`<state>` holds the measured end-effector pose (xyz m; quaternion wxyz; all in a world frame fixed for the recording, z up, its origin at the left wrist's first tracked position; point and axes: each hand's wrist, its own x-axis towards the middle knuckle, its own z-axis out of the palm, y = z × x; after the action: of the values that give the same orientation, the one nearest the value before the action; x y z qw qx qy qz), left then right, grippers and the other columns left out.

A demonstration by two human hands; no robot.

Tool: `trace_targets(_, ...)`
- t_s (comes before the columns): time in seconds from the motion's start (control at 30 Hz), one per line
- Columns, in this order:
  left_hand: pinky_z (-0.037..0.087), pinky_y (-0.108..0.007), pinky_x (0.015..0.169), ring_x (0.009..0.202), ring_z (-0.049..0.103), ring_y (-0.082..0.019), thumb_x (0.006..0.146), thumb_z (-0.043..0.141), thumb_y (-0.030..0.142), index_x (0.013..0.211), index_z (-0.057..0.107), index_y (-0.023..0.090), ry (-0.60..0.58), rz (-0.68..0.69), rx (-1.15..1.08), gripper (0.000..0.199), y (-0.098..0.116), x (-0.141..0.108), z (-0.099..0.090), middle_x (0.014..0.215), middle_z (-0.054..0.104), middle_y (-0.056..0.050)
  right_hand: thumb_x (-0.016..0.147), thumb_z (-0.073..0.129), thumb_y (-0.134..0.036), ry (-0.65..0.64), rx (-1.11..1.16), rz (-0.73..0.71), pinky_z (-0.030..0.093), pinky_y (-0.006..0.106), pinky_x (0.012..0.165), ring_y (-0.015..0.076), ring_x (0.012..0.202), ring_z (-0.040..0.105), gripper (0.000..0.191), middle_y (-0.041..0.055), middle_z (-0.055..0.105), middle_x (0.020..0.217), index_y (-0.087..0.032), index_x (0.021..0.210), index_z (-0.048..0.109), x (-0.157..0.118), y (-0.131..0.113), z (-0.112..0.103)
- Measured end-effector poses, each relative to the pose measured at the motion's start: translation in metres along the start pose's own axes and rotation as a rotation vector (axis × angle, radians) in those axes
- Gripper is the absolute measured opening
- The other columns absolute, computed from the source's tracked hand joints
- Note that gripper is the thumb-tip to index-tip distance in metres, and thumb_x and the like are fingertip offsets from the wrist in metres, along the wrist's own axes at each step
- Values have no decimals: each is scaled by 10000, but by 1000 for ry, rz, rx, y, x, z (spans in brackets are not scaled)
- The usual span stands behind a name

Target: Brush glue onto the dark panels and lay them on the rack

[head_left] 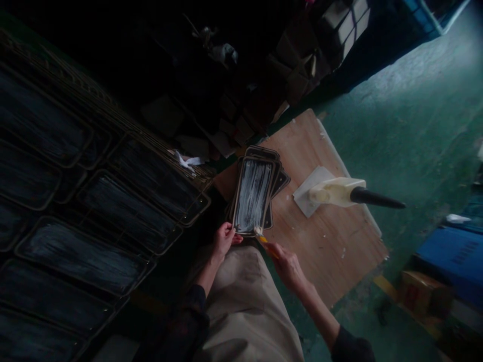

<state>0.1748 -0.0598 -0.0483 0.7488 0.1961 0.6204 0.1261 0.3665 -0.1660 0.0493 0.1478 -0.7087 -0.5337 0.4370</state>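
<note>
While right fingers [278, 249] grip a brush [263, 240], carton markings [414, 293] look illegible.

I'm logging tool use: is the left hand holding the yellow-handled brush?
No, the right hand holds the yellow-handled brush; the left hand grips the white-streaked dark rectangular panel.

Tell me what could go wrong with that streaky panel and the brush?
The panels underneath are stacked crookedly, so the streaky panel might slip if the paintbrush presses hard. The left hand grips the panel's near left corner and could smudge the white streaks if they're wet. The bottle with the black spout is on the wooden board to the right, so the right hand might bump it.
</note>
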Motion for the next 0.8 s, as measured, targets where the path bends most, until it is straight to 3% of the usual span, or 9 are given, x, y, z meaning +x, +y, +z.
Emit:
trace_targets(0.17, 569, -247, 484, 518, 687, -177, 685, 719, 433, 847, 469, 179, -1, 15, 53, 391, 0, 2, 0, 589, 649, 7, 1016, 404, -288, 54, 99, -7, 491, 228, 649, 155, 738, 672, 230, 42, 692, 883, -209, 1164, 562, 19, -8, -23)
trace_targets(0.37, 541, -226, 437, 511, 684, -179, 677, 700, 448, 852, 476, 184, 6, 36, 146, 388, 1, 5, 1, 576, 630, 20, 999, 441, -274, 291, -79, -198, 504, 258, 720, 183, 829, 669, 250, 84, 690, 994, -196, 1186, 587, 106, 10, -52)
trace_targets(0.47, 518, -209, 415, 491, 674, -169, 658, 709, 483, 811, 465, 189, 8, 37, 145, 411, 3, 4, 3, 569, 619, 28, 997, 433, -272, 346, -194, -202, 503, 278, 701, 199, 796, 661, 271, 97, 689, 965, -184, 1194, 598, 135, 17, -53)
trace_targets(0.57, 502, -207, 404, 469, 663, -165, 669, 698, 504, 805, 452, 195, -15, 30, 132, 417, 8, -1, 6, 579, 629, 21, 1001, 417, -276, 286, -191, -183, 508, 284, 682, 205, 778, 666, 274, 98, 696, 943, -175, 1172, 606, 126, 15, -44)
trace_targets(0.67, 475, -201, 386, 448, 652, -164, 694, 678, 465, 863, 456, 194, -65, 1, 133, 389, 17, -9, 8, 585, 642, 17, 1003, 421, -297, 207, -68, -142, 520, 267, 644, 191, 739, 680, 265, 78, 706, 900, -182, 1148, 609, 85, 8, -35)
trace_targets(0.8, 460, -195, 390, 421, 633, -153, 684, 682, 372, 985, 476, 182, -175, -83, 101, 412, 34, -20, 11, 585, 653, 13, 981, 474, -326, 422, 112, 53, 550, 271, 668, 189, 746, 701, 273, 56, 721, 850, -198, 1188, 599, 41, 3, -39)
